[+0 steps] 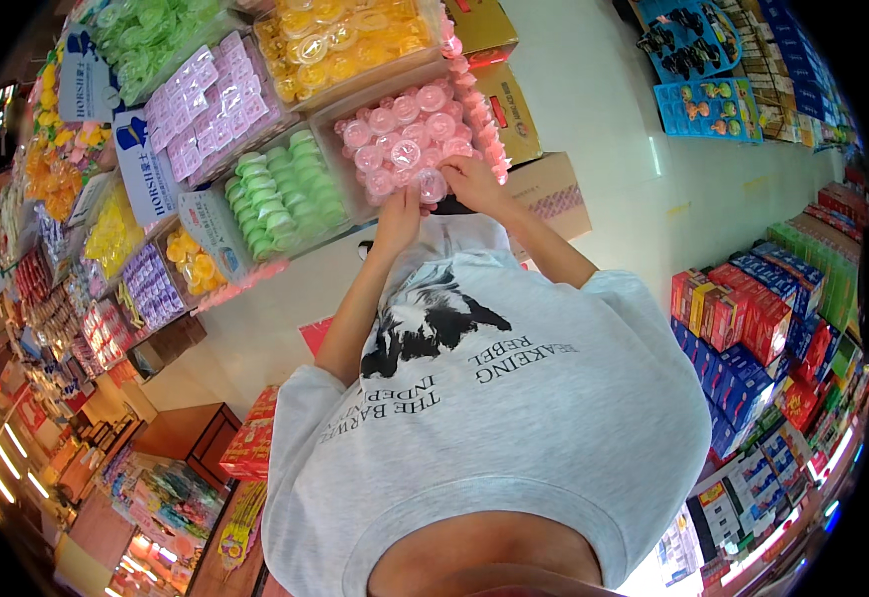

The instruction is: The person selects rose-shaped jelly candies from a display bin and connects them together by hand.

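Both of my hands are at the near edge of a bin point(327, 127) filled with round pink items point(405, 152) in clear wrappers. Between the hands is one round pink wrapped item point(432, 186); its exact kind is too small to make out. My left hand point(399, 223) pinches its lower left side, with the fingers closed. My right hand point(475, 187) has its fingertips closed on the upper right side of the same item. The other pink items lie in loose rows just beyond.
Neighbouring bins hold green items point(285, 189), purple packets point(206, 104) and yellow items point(350, 45). A pink scalloped trim point(489, 124) edges the display. Cardboard boxes point(551, 194) stand on the floor to the right. Stacked coloured boxes point(753, 313) stand farther right.
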{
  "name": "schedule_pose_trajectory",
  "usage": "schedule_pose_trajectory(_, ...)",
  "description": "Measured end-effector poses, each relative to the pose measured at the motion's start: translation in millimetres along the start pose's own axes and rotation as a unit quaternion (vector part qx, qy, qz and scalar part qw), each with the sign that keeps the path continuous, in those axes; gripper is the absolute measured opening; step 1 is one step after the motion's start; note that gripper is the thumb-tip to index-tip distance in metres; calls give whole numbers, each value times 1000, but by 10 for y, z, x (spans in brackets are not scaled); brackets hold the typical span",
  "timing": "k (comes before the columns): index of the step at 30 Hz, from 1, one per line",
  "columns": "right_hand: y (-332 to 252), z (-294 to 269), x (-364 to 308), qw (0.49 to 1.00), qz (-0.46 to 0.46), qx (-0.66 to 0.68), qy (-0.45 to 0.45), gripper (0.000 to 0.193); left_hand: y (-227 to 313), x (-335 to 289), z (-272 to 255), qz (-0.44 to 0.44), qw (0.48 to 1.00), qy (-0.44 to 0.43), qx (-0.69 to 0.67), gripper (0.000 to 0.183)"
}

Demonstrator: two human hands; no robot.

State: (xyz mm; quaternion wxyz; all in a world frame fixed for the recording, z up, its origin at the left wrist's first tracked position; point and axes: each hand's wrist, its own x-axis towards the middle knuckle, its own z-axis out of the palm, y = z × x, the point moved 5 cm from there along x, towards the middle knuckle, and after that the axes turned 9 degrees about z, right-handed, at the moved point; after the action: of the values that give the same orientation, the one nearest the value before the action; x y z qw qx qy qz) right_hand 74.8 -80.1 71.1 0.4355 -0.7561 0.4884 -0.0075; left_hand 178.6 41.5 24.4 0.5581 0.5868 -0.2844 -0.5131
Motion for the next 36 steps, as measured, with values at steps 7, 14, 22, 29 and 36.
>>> schedule_pose_trajectory(7, 921, -271, -1762, 914, 191, 162, 319, 25, -130, -236, 1230, 0, 932, -330, 151, 48)
schedule_pose_trajectory(14, 2082, -1035, -5173, 624, 381, 207, 650, 20, 437, -2395, 4410, 109, 711, -648, 252, 43)
schedule_pose_trajectory(22, 2643, -1488, -7305, 190, 532, 254, 785, 26, 662, -4502, 6995, 177, 294, -873, 347, 52)
schedule_pose_trajectory(29, 2727, -1446, -7251, 159, 556, 296, 760, 26, 409, -4378, 7014, 208, 264, -883, 328, 53)
schedule_pose_trajectory(36, 2691, -1521, -7255, 176, 538, 247, 786, 27, 597, -4132, 7028, 164, 311, -885, 305, 54)
